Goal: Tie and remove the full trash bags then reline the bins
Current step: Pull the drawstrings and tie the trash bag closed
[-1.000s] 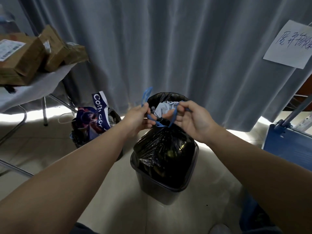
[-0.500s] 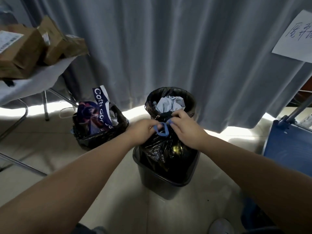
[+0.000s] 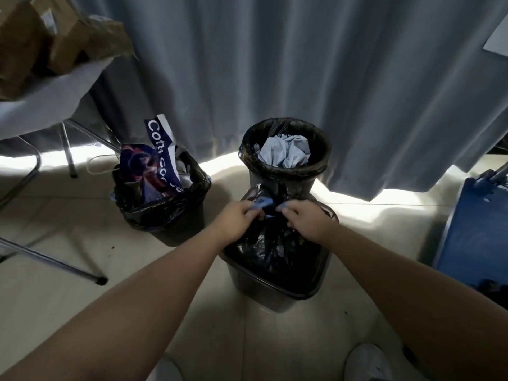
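A full black trash bag sits gathered in the nearest dark bin. Its blue drawstring is pulled into a knot at the bag's neck. My left hand pinches the left end of the drawstring. My right hand pinches the right end. Behind stands a second bin lined with a black bag and holding crumpled pale paper. To the left a third lined bin holds a blue paper bag.
A grey curtain hangs behind the bins. A white table with metal legs carries brown cardboard boxes at upper left. A blue container stands at the right. My white shoes show at the bottom edge.
Both hands dropped from above the bag to its neck and moved apart, drawing the blue drawstring loops down into a tight knot. My view tilted downward.
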### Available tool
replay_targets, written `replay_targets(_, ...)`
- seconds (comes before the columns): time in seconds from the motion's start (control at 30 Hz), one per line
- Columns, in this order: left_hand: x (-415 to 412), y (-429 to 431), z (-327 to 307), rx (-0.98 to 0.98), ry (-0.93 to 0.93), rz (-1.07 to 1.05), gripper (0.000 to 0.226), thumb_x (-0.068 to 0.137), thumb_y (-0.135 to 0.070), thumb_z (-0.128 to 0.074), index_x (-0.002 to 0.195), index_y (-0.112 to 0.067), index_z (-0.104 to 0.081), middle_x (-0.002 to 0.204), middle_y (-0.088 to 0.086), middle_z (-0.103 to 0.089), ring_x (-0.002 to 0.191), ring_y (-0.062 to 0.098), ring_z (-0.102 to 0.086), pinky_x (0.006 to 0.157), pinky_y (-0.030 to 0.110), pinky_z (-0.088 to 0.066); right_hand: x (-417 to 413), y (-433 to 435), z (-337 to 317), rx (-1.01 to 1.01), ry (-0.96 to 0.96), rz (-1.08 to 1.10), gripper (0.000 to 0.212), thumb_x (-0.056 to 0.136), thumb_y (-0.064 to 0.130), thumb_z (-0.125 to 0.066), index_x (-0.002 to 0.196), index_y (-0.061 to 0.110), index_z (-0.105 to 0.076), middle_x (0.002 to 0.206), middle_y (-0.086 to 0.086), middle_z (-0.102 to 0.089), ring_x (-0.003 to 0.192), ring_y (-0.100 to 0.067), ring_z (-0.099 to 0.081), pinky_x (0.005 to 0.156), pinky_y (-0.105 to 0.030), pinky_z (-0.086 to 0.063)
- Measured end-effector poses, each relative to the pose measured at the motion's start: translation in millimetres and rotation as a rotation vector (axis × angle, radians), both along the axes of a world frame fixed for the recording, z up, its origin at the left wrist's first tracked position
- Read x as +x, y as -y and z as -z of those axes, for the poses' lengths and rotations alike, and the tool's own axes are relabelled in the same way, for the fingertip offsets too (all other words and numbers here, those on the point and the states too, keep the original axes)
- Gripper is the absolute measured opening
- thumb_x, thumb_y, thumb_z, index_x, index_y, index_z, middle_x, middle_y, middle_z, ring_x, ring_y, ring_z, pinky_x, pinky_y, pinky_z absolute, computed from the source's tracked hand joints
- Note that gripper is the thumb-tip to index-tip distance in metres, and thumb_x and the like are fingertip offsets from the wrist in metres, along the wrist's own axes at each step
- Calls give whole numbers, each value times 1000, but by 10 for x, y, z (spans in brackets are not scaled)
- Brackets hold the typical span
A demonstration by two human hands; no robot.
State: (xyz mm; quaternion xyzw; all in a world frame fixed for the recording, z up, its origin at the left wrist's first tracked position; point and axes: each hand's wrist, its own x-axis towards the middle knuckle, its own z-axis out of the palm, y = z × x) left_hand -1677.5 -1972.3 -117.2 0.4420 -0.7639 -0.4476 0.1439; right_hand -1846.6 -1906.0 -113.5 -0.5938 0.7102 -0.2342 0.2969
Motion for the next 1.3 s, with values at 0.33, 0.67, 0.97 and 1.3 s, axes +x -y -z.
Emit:
replay_targets(0.33,-144,-120,-715,159,-415,11,11,85,-10,-65,95,-14,-64,56,-16,-60,52,-4,-55,56,9,-41,323,127,-1004,-311,454,116,23,97,14,-47,86,10,-66,92,5,-58,86,-1,-57,75,-9,-42)
replay_targets(0.67,-251,-111,-793,181,-585,-195,19,93,-18,-55,84,-5,-66,59,0,-57,52,10,-46,51,19,-41,232,-2,-814,-72,460,102,21,91,0,-49,108,10,-55,80,0,-61,58,-9,-53,51,-16,-45)
replay_targets(0.97,-228,-91,-856,77,-741,-365,24,89,-7,-61,105,-9,-44,68,6,-58,55,12,-54,56,20,-50,303,82,-580,-129,604,336,11,99,9,-44,105,3,-52,75,-9,-59,40,-7,-58,45,-19,-51)
replay_targets(1.3,-202,-2,-937,19,-640,-214,16,92,-3,-53,82,-14,-60,75,3,-64,68,13,-61,70,18,-54,245,123,-576,-165,335,374,17,98,21,-45,86,13,-52,57,-2,-56,46,-9,-42,51,-23,-33)
